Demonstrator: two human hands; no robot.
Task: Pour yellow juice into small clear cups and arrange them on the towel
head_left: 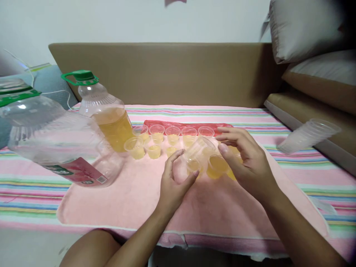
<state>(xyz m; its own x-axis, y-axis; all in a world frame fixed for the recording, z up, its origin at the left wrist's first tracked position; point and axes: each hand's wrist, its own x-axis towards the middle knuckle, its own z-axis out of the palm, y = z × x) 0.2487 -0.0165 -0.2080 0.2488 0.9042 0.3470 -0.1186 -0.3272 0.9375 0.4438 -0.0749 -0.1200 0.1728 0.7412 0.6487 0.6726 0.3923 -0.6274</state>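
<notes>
My left hand [174,181] holds a small clear plastic cup [194,152], tilted on its side, with yellow liquid at its bottom. My right hand [244,159] rests its fingers over other small cups of yellow liquid [217,166] on the pink towel [133,200]. Behind my hands stand two rows of several small cups [172,134] filled with yellow liquid. A large clear bottle [107,111] with a green cap, partly full of yellow liquid, stands at the left of the cups.
An empty large clear bottle [55,142] with a red label lies close at the left. A stack of clear cups [308,135] lies on its side at the right. A red strip [178,125] lies behind the cups. Striped cloth [33,193], pillows [306,29].
</notes>
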